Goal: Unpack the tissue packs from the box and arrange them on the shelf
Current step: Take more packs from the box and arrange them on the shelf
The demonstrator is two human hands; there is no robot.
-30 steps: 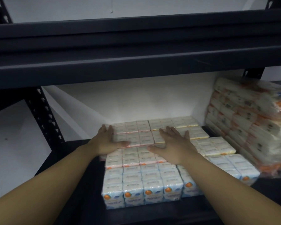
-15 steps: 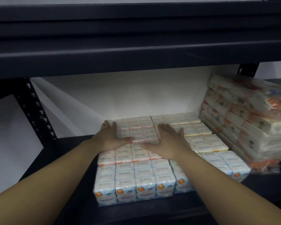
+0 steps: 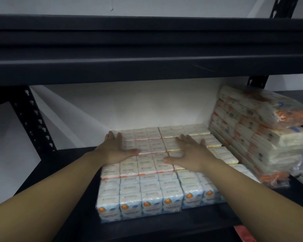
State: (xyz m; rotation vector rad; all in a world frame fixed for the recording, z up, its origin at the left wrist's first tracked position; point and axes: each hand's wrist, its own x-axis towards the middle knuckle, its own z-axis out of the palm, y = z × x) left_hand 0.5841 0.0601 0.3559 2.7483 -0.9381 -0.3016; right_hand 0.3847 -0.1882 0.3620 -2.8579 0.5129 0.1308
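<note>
Several white tissue packs (image 3: 147,193) with orange and blue print lie in rows on the dark metal shelf (image 3: 73,172), reaching back to the white wall. My left hand (image 3: 115,148) lies flat on the left edge of the pink-trimmed packs (image 3: 147,145) in the rear rows, fingers straight, thumb spread. My right hand (image 3: 191,152) presses flat on the packs just right of the middle, fingers straight and pointing toward the wall. Neither hand grips anything. The box is out of sight.
A tall stack of larger wrapped tissue bundles (image 3: 259,137) fills the shelf's right end. The upper shelf board (image 3: 147,49) hangs low overhead. A perforated upright post (image 3: 33,119) stands at the left, with bare shelf beside the packs.
Both hands stay flat on the rear packs and have hardly shifted on them. The view has tilted slightly, so the shelf sits a little differently in frame.
</note>
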